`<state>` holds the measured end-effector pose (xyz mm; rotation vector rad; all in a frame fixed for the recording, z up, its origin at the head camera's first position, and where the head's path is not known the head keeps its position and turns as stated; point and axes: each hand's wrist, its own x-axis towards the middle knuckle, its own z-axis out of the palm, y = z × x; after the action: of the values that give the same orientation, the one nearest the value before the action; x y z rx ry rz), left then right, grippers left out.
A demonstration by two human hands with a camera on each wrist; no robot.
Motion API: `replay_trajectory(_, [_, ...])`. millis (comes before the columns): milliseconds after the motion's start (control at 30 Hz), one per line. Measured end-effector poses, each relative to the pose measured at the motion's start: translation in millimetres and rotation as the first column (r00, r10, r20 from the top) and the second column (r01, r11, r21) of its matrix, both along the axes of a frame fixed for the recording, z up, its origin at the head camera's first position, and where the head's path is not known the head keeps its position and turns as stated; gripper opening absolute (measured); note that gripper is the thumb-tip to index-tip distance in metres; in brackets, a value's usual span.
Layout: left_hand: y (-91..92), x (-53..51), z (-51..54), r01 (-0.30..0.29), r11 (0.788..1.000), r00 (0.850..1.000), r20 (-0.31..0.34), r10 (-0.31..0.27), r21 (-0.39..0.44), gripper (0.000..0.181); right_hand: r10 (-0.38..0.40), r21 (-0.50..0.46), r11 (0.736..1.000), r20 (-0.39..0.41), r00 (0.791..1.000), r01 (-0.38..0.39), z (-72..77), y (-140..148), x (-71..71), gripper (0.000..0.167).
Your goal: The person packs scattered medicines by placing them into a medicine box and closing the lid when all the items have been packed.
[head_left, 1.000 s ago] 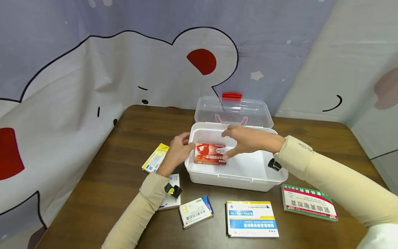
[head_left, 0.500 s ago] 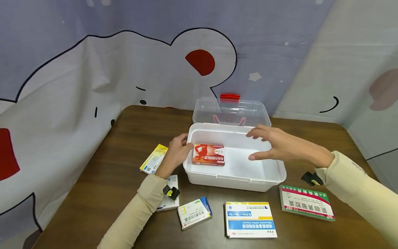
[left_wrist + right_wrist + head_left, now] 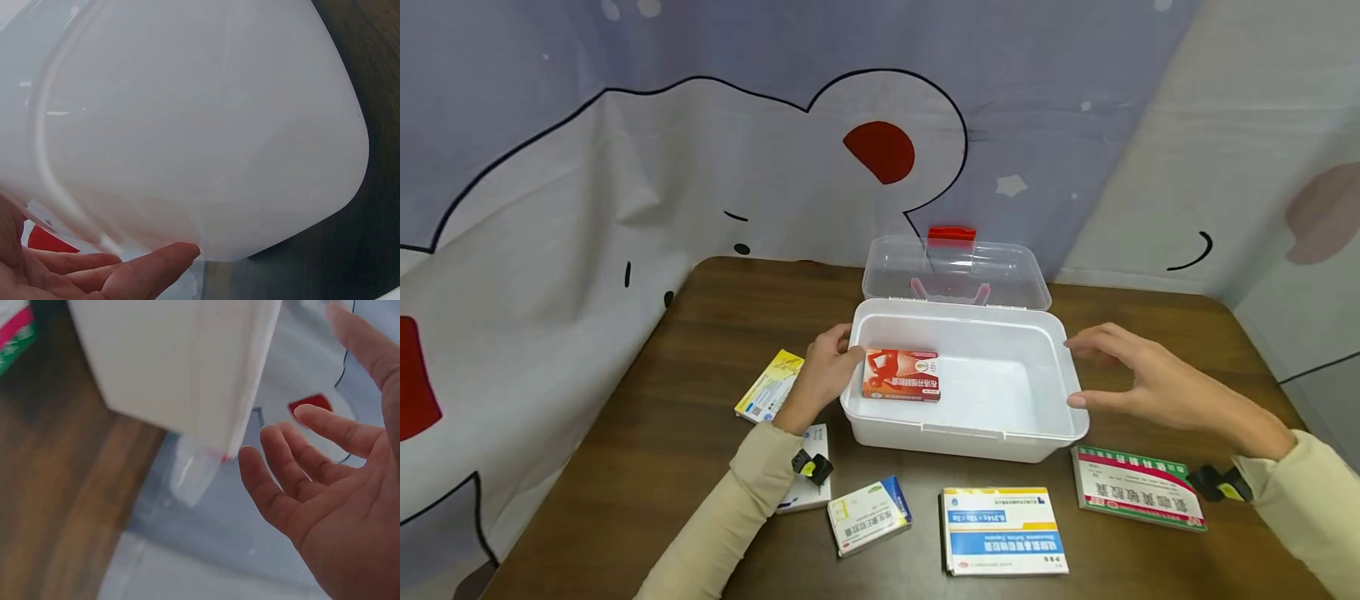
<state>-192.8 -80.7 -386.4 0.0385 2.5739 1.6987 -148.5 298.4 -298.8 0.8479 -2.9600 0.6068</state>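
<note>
A white plastic storage box [image 3: 985, 383] stands mid-table with its clear lid [image 3: 958, 267] folded back. Flat inside, at the left end, lies a red medicine box [image 3: 901, 375]. My left hand [image 3: 823, 375] grips the storage box's left rim, thumb at the edge and fingers against the outer wall; in the left wrist view those fingers [image 3: 150, 269] lie along it. Just beyond the right end hovers my right hand [image 3: 1150, 387], fingers spread and holding nothing. The right wrist view shows its bare palm [image 3: 350, 500] beside the white outer wall.
Under and beside the left forearm lie a yellow-and-white medicine box [image 3: 771, 387] and a partly hidden white one [image 3: 805, 492]. Nearer are a small white-and-blue box [image 3: 868, 517], a blue-and-white box [image 3: 1003, 531] and a green-and-red box [image 3: 1138, 487]. A printed curtain [image 3: 760, 167] hangs behind.
My right hand has withdrawn from above the red medicine box, moving right and out past the storage box's right end. The red box stays inside; my left hand keeps its place.
</note>
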Motion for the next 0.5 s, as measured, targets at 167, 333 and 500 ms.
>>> replay_trajectory(167, [0.0, -0.7, -0.6, 0.010, 1.000, 1.000, 0.011, -0.010, -0.008, 0.044, -0.065, -0.009, 0.998, 0.061, 0.996, 0.066, -17.6, 26.4, 14.0, 0.063])
replay_trajectory(333, [0.1, -0.7, -0.1, 0.021, 1.000, 1.000, 0.020, -0.021, -0.013, 0.044, -0.105, 0.014, 0.994, 0.100, 0.989, 0.104, -37.9, 48.8, 27.5, 0.068])
replay_trajectory(500, [-0.5, 0.1, 0.2, 0.013, 1.000, 1.000, 0.021, -0.013, -0.010, 0.044, -0.115, 0.020, 0.993, 0.127, 0.985, 0.113, -60.0, 63.3, 34.9, 0.069])
